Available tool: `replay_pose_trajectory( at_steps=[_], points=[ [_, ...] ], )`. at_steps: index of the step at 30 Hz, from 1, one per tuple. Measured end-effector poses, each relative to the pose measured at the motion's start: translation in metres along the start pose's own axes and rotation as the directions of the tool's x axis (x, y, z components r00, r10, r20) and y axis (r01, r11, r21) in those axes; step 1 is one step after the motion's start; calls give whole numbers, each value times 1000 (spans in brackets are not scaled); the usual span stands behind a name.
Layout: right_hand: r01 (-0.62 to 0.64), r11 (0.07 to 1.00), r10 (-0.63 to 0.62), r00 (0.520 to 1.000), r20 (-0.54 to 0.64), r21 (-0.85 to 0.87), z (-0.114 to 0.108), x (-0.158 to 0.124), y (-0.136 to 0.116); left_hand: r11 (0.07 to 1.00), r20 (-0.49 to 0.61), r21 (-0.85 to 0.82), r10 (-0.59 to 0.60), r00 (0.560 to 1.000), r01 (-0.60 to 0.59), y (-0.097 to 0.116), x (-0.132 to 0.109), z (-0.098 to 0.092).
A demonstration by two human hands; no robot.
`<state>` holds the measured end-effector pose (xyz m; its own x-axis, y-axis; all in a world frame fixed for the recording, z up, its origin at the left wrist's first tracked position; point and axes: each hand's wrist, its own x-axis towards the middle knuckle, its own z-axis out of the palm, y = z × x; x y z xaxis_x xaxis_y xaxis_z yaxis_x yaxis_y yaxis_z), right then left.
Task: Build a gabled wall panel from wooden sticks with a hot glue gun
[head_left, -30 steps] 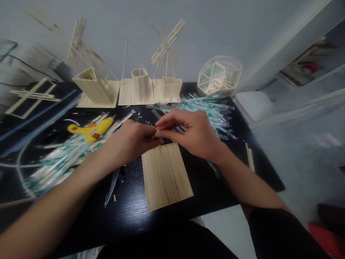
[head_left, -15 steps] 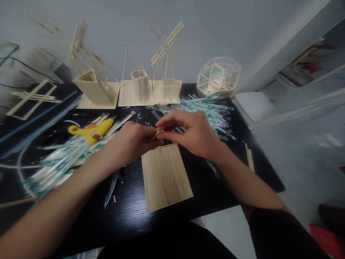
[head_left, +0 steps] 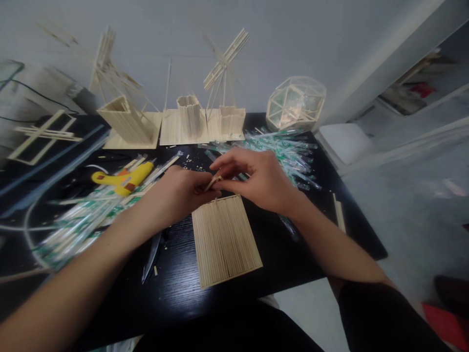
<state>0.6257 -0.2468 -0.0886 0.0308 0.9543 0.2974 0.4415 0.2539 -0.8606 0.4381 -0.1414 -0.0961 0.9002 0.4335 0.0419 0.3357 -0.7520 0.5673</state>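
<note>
Short pale wooden sticks point(head_left: 212, 183) are pinched between my two hands, just past the far edge of a flat stick panel point(head_left: 227, 242). My left hand point(head_left: 185, 188) is closed, thumb and fingers gripping the sticks from the left. From the right, my right hand point(head_left: 252, 178) holds their other end between thumb and fingertips. How many sticks there are is hard to tell, since the fingers cover part of them. The panel, made of sticks laid side by side, lies flat on the black table point(head_left: 176, 283).
Left lies a yellow glue gun point(head_left: 126, 180) on wrapped chopsticks point(head_left: 88, 215). More wrapped sticks point(head_left: 289, 149) are heaped behind my right hand. A blade point(head_left: 151, 259) lies near the panel. Stick-built models point(head_left: 190, 120) and a faceted glass container point(head_left: 296, 103) stand at the back.
Both hands stay in nearly the same place, still pinching the sticks. The view has shifted very slightly; nothing else visibly moved.
</note>
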Motion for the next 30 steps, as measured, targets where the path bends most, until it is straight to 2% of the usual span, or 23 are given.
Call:
replay_pose_trajectory(
  at_steps=[8, 12, 15, 17, 20, 22, 26, 28, 30],
  points=[
    [-28, 1000, 29, 999, 17, -5, 0, 1, 0, 998, 35, 23, -52, 998, 51, 1, 0, -5],
    [-15, 1000, 15, 1000, 20, -23, 0, 1, 0, 997, 64, 29, -80, 995, 78, -2, -12, -25],
    [-27, 999, 27, 999, 21, -35, -1, 1, -1, 979, -22, 86, -186, 982, 187, -5, -32, -46],
    [-39, 999, 40, 999, 23, -35, -1, 1, -1, 929, -48, 154, -334, 941, 338, -10, -49, -58],
    [-47, 999, 47, 999, 24, -22, -1, 1, -1, 776, -117, 287, -553, 825, 561, -23, -72, -67],
    [-41, 999, 41, 999, 21, -14, -1, 1, -1, 708, -126, 357, -609, 783, 609, -33, -86, -64],
    [-41, 999, 42, 999, 28, -29, 1, 1, 0, 793, -10, 352, -529, 848, 498, -48, -109, -43],
    [-52, 998, 53, 998, 36, -33, 2, 1, 1, 809, -31, 350, -494, 869, 473, -53, -116, -34],
    [-53, 998, 54, 998, 38, -29, 2, 1, 1, 734, -129, 430, -527, 840, 526, -59, -120, -33]
  ],
)
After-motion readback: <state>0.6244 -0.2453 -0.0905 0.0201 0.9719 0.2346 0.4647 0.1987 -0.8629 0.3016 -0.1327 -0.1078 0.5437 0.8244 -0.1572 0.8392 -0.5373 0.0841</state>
